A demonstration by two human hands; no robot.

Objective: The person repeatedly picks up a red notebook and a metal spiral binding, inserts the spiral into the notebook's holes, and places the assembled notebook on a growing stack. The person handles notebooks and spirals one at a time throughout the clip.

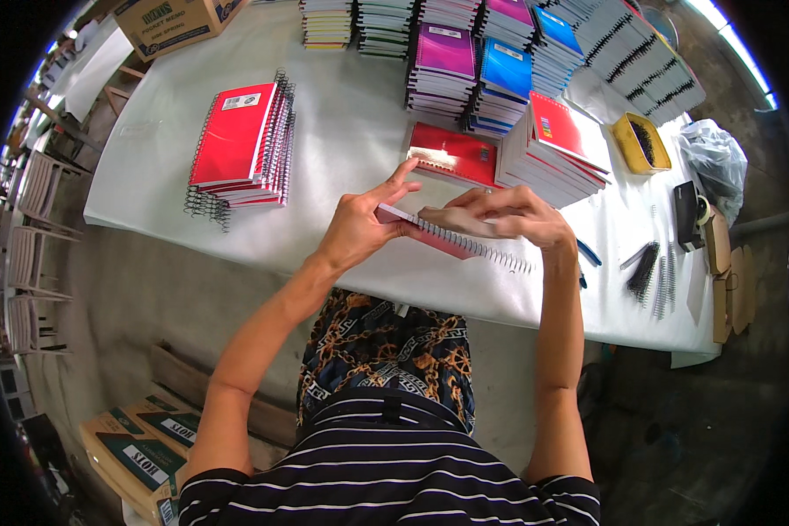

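Note:
My left hand [359,226] is closed on the left end of a small notebook [440,243] with a reddish cover, tilted above the table's near edge. A dark spiral wire [498,253] runs along the notebook's upper edge and sticks out past its right end. Over this wire is my right hand [522,215], fingers bent and partly blurred, so its grip is unclear. Just beyond the hands a red notebook cover [451,151] lies flat, catching glare. To its right stands a stack of red-covered books [552,153] with no wire visible.
Spiral-bound red notebooks [232,140] are piled at the left. Purple notebooks [444,53] and blue notebooks [505,66] stand stacked at the back. At the right are a yellow tub [627,140], loose spiral wires [649,273], a blue-handled tool [590,254] and a plastic bag [714,158].

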